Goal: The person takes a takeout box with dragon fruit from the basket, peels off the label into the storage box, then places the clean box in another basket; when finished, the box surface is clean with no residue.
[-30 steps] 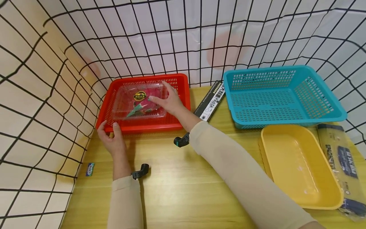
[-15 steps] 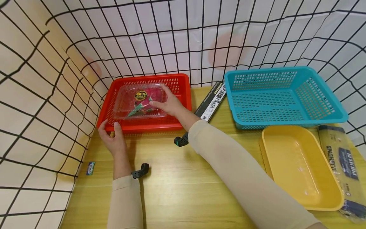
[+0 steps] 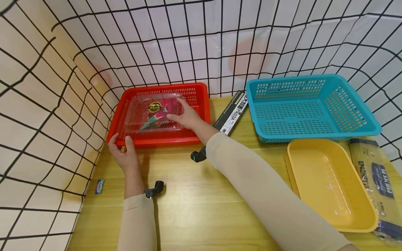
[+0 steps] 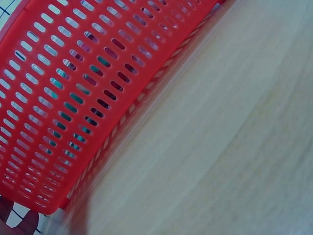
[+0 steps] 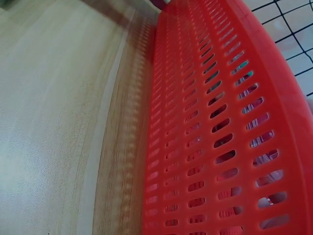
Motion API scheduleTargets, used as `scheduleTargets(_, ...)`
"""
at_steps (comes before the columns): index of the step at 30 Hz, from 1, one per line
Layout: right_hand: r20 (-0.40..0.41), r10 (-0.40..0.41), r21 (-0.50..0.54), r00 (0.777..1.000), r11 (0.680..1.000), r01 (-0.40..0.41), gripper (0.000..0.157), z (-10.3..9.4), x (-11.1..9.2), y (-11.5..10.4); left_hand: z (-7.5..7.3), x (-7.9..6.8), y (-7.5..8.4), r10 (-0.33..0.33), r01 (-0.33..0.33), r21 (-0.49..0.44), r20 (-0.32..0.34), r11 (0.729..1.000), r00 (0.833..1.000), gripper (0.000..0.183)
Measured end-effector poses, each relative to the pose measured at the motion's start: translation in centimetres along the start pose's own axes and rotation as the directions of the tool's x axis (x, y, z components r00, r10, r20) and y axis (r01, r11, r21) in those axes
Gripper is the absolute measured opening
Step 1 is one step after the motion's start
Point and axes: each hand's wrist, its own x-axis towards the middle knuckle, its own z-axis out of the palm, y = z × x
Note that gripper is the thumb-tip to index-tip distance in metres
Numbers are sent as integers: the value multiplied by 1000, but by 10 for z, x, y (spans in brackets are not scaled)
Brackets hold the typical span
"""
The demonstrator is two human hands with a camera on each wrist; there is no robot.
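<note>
A red slotted basket (image 3: pixel 157 141) stands at the back left of the table. Inside it lies a clear plastic box (image 3: pixel 135 111) with a black and yellow label; something pink and green shows through the lid. My right hand (image 3: pixel 188 116) holds the box by its right end, the thumb on the lid and the fingers toward the far corner. At the basket's front left corner, my left hand (image 3: pixel 125 153) grips the rim between thumb and fingers. The left wrist view catches its fingertips (image 4: pixel 27 223) beside the corner of the basket wall (image 4: pixel 73 98).
A black and white pasta box (image 3: pixel 232 113) lies right of the red basket. Farther right are a blue basket (image 3: pixel 301 134), a yellow tub (image 3: pixel 326 181) and a spaghetti bag (image 3: pixel 377 174). One small packet (image 3: pixel 99 186) lies at left. Black wire mesh (image 3: pixel 204 52) encloses the back and left.
Both hands keep their places on the plastic box and the red basket. The whole scene shifts slightly as the head view moves; the box stays in the basket.
</note>
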Motion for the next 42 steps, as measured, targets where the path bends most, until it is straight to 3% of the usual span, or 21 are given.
scheduleTargets(11, 4, -27, -55, 1000, 998, 27, 78, 0, 2, 2, 0, 0, -1, -14, 14, -11, -3, 1000, 1000, 41)
scheduleTargets(19, 14, -27, -129, 1000, 991, 29, 70, 1, 1, 1, 4, -13, 28, 4, -4, -28, -8, 1000, 1000, 38)
scheduleTargets(22, 0, -31, -128, 1000, 991, 31, 69, 2, -1, 2, 4, -15, 30, 15, -15, -32, 1, 999, 1000, 38)
scheduleTargets(32, -16, -33, -132, 999, 991, 31, 68, 2, -6, -3, 0, 0, -3, 28, -28, 1, 4, 1000, 1000, 40)
scheduleTargets(38, -36, -65, -133, 997, 989, 60, 63, 1, -6, -4, -2, 2, -5, 25, -25, 23, 6, 999, 1000, 41)
scheduleTargets(42, -54, -55, -136, 997, 990, 48, 58, 1, -8, -5, -1, 0, 4, 12, -12, 3, 5, 1000, 1000, 43)
